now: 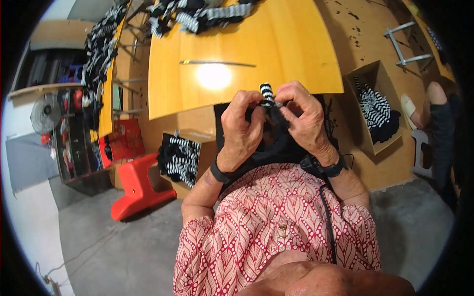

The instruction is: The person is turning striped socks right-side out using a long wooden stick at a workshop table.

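Observation:
A small black-and-white striped knitted piece point(267, 92) is held between my two hands, just off the near edge of the table. Its striped end sticks up above my fingers, and a dark part hangs below them. My left hand point(240, 127) pinches it from the left with thumb and forefinger. From the right, my right hand point(305, 118) grips it in the same way, fingers curled. The fingers partly hide the dark section, so its exact shape cannot be made out.
On the yellow table point(296, 54) lie a thin rod point(217, 63) and a pile of striped knits point(207, 17) at the far side. Open boxes of knits stand left point(200, 163) and right point(363, 143). A red stool point(136, 190) is at left; a person's leg point(441, 133) at right.

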`<act>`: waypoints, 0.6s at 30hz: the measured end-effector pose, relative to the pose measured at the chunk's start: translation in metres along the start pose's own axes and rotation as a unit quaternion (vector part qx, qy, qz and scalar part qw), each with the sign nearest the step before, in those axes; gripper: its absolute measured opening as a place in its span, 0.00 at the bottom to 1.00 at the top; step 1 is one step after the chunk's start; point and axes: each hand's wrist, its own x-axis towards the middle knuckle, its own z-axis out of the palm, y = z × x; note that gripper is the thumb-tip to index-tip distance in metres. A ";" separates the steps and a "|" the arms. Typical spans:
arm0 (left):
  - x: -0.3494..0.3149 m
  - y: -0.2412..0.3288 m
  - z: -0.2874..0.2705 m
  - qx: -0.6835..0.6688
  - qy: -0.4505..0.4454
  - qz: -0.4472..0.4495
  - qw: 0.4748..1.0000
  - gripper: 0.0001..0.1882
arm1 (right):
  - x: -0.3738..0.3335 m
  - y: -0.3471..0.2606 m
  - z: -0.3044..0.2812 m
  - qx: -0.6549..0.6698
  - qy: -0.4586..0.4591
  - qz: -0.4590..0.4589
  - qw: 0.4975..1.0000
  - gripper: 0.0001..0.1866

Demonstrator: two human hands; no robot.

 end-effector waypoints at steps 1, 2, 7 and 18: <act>0.005 0.004 0.002 -0.004 -0.007 0.011 1.000 0.14 | 0.000 -0.005 -0.003 0.006 0.011 -0.001 1.000 0.10; 0.010 0.008 0.004 0.006 -0.015 0.040 0.999 0.14 | 0.000 -0.001 -0.005 0.023 0.030 -0.017 0.999 0.11; 0.029 0.030 0.002 0.072 -0.086 0.132 0.985 0.13 | 0.003 0.000 -0.013 0.021 0.057 -0.058 0.996 0.11; 0.053 0.023 0.030 -0.081 -0.105 -0.005 0.991 0.07 | 0.008 0.003 -0.033 0.098 0.106 0.045 0.989 0.07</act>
